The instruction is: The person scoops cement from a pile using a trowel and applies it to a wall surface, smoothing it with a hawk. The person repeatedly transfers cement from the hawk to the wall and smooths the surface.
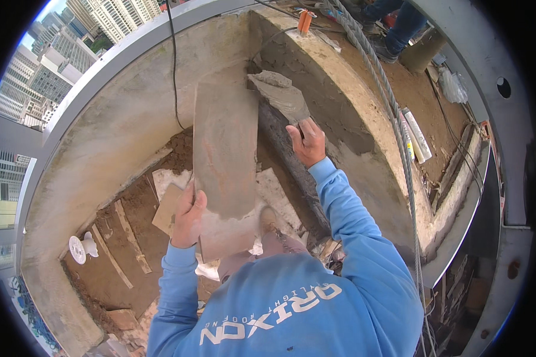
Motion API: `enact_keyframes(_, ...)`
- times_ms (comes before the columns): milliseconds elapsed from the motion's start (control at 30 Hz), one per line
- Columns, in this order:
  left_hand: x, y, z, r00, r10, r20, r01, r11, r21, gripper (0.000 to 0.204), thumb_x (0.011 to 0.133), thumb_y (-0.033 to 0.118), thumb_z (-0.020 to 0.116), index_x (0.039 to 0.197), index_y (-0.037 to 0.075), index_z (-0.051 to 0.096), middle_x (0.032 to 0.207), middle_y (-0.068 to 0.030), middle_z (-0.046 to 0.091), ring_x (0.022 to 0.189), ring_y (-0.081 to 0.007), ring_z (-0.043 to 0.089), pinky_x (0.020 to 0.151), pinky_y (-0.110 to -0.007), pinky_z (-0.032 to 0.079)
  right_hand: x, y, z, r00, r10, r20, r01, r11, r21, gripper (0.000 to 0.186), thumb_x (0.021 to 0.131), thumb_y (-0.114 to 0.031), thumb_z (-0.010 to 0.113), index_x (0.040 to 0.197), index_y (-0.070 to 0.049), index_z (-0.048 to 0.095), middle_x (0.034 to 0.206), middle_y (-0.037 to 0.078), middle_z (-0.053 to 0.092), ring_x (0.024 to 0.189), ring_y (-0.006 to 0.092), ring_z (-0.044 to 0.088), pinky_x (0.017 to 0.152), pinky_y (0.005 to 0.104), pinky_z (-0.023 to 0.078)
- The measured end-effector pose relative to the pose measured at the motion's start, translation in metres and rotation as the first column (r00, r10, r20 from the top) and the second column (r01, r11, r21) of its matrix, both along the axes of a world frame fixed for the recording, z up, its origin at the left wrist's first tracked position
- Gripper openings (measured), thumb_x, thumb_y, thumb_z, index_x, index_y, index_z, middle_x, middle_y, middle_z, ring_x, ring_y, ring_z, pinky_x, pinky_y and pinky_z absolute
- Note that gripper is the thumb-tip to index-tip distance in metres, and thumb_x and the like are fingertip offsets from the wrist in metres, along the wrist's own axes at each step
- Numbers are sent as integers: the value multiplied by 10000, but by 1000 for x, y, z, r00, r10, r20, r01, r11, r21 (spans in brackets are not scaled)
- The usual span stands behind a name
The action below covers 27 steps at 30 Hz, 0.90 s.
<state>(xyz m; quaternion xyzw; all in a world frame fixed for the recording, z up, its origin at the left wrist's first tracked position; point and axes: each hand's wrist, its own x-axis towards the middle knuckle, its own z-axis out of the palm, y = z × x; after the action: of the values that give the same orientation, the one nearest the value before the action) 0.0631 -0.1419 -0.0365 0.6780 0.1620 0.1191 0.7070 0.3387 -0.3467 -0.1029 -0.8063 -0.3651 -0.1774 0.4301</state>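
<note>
A long rectangular board (227, 149) stretches away from my body, its upper part coated in grey mortar and its near end bare and paler. My left hand (188, 215) grips its left edge near that end, thumb on top. In my right hand (308, 143) is a trowel (287, 102) loaded with thick wet mortar, its blade just right of the board's far end. The trowel's handle is hidden in my fist. Wet grey mortar coats the inner face of the right-hand wall (345, 128) beyond the trowel.
Low concrete walls enclose a dirt floor (131, 285) with wood strips (132, 235) and a white spool (83, 248). A dark beam (291, 160) slants beside the board. Steel cables (398, 125) run along the right, beside white tubes (418, 137). Another person's leg (404, 27) is at the top right.
</note>
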Motion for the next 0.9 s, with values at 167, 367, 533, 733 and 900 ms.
enact_keyframes(167, -21, 7, -34, 934, 357, -12, -316, 811, -493, 469, 1084, 307, 414, 1451, 15, 421, 1395, -87, 529, 1249, -205, 525, 1053, -351, 427, -10, -57, -88, 954, -286, -86, 255, 929, -267, 318, 907, -346, 694, 966, -40, 630, 891, 115, 616, 768, 355, 639, 634, 447, 504)
enact_keyframes(367, -42, 6, -66, 843, 518, -142, -469, 581, -665, 504, 1088, 369, 366, 1453, 25, 410, 1408, -106, 521, 1248, -252, 536, 1052, -396, 445, -12, -111, -193, 795, -575, -194, 344, 691, -636, 423, 927, -414, 623, 1163, -64, 652, 1089, 117, 651, 960, 358, 664, 795, 484, 531)
enact_keyframes(533, -48, -14, -83, 790, 556, -257, -575, 529, -624, 549, 1083, 416, 346, 1461, 23, 403, 1423, -138, 514, 1249, -293, 541, 1066, -426, 435, 20, -93, -244, 709, -652, -269, 308, 630, -713, 444, 942, -421, 598, 1200, -61, 630, 1210, 151, 637, 1056, 390, 633, 892, 498, 510)
enact_keyframes(733, -56, -30, -105, 821, 467, -327, -545, 476, -690, 594, 1080, 452, 302, 1490, 26, 354, 1465, -148, 467, 1275, -314, 515, 1081, -435, 420, 112, -70, -305, 550, -652, -522, 310, 740, -598, 516, 944, -436, 603, 1226, -6, 637, 1175, 253, 655, 1117, 435, 603, 972, 514, 481)
enact_keyframes(900, -54, -41, -105, 856, 435, -279, -500, 558, -663, 601, 1078, 458, 302, 1486, 20, 355, 1452, -163, 477, 1268, -314, 524, 1075, -438, 429, 85, -73, -301, 563, -714, -415, 448, 686, -573, 499, 957, -425, 585, 1206, 4, 637, 1160, 245, 654, 1097, 429, 606, 933, 533, 497)
